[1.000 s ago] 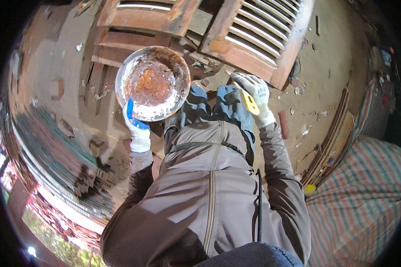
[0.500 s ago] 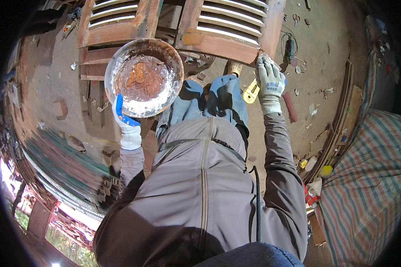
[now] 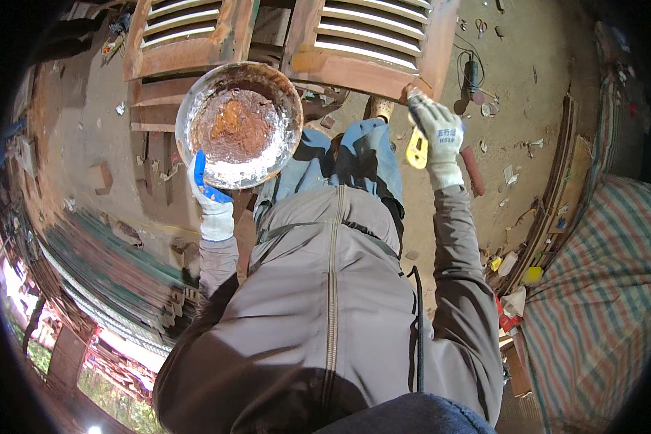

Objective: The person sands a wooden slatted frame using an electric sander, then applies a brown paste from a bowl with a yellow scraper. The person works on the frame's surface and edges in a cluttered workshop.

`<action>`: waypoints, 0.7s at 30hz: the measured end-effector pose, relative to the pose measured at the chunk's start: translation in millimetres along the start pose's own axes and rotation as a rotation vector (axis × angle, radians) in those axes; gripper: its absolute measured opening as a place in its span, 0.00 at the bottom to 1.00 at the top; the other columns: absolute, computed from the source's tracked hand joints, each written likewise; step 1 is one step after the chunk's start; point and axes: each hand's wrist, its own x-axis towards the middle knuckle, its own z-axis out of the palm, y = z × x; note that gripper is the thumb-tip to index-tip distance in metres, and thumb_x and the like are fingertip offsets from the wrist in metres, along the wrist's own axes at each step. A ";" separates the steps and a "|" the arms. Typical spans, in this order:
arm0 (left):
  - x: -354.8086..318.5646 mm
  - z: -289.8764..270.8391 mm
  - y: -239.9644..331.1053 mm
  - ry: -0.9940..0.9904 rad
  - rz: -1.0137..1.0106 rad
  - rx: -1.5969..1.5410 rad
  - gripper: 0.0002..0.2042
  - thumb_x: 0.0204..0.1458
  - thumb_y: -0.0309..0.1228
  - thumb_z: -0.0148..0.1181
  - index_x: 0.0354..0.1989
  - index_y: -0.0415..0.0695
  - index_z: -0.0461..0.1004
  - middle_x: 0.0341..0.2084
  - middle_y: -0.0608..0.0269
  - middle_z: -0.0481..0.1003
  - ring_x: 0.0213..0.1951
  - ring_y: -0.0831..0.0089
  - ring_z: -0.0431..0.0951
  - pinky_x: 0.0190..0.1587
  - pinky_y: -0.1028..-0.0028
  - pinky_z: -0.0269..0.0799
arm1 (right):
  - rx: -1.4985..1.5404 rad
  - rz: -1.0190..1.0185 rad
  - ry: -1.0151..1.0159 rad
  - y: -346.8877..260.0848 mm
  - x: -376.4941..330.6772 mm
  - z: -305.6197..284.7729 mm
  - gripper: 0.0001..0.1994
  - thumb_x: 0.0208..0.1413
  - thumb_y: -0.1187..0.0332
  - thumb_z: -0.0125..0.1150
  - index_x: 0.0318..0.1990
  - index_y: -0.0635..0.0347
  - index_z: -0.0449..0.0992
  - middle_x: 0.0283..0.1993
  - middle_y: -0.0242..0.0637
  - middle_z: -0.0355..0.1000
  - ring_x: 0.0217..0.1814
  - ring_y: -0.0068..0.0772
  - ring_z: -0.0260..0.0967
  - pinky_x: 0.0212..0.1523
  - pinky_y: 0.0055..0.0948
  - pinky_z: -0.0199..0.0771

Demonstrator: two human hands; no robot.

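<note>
My left hand [image 3: 211, 206], in a white glove with blue coating, grips the near rim of a round metal bowl [image 3: 186, 108], thumb over the edge and the other fingers hidden. Thick reddish-brown paste [image 3: 235, 130] fills its middle, with whitish smears around. In my gloved right hand [image 3: 441, 134] is a putty knife, its yellow handle [image 3: 417, 150] jutting out beside the palm. Its brown-smeared blade end is at the lower right corner of a louvred wooden shutter [image 3: 354, 70]; whether it touches the wood I cannot tell.
Left of that shutter lies a second louvred shutter [image 3: 184, 58]. A dark power tool with a cord [image 3: 471, 76] and a reddish roll [image 3: 473, 171] lie on the floor to the right. Striped sheeting [image 3: 593, 289] covers the right side; stacked boards [image 3: 116, 260] stand left.
The bowl in my left hand has shifted slightly right. My right hand has turned a little, and the putty knife's handle has swung to the right, closer to the palm.
</note>
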 end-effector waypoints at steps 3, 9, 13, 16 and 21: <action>-0.8 8.5 7.3 0.024 -0.044 -0.055 0.20 0.68 0.37 0.49 0.64 0.42 0.70 0.64 0.54 0.70 0.62 0.56 0.73 0.66 0.53 0.71 | 0.178 -0.018 -0.017 6.3 -3.1 -5.5 0.16 0.59 0.59 0.60 0.55 0.40 0.80 0.56 0.27 0.80 0.57 0.31 0.77 0.54 0.35 0.72; 5.1 -0.3 4.6 -0.095 0.024 -0.052 0.21 0.68 0.39 0.49 0.65 0.43 0.70 0.64 0.54 0.69 0.62 0.55 0.73 0.65 0.53 0.72 | 0.020 -0.027 0.077 12.7 15.9 4.9 0.18 0.58 0.58 0.62 0.56 0.39 0.80 0.56 0.23 0.80 0.57 0.27 0.77 0.52 0.33 0.71; 1.0 -5.5 -3.1 -0.079 0.039 -0.037 0.20 0.68 0.37 0.49 0.65 0.43 0.70 0.63 0.54 0.70 0.63 0.56 0.72 0.64 0.53 0.72 | -0.012 -0.138 -0.043 -21.1 1.3 0.3 0.17 0.59 0.59 0.61 0.55 0.40 0.81 0.58 0.24 0.79 0.60 0.29 0.76 0.55 0.35 0.70; 5.3 -3.4 -2.3 -0.044 -0.016 -0.130 0.20 0.68 0.37 0.49 0.64 0.42 0.71 0.63 0.54 0.70 0.62 0.56 0.72 0.64 0.53 0.72 | 0.233 -0.086 -0.014 -13.8 2.6 -5.7 0.18 0.56 0.60 0.62 0.55 0.40 0.82 0.53 0.26 0.82 0.56 0.30 0.78 0.54 0.34 0.71; 7.5 -11.6 -7.6 -0.129 0.029 -0.109 0.20 0.67 0.37 0.50 0.63 0.42 0.71 0.63 0.55 0.70 0.63 0.57 0.72 0.66 0.53 0.70 | 0.156 -0.016 0.072 9.1 24.4 -7.0 0.21 0.55 0.63 0.61 0.58 0.39 0.80 0.56 0.24 0.80 0.57 0.28 0.77 0.52 0.33 0.71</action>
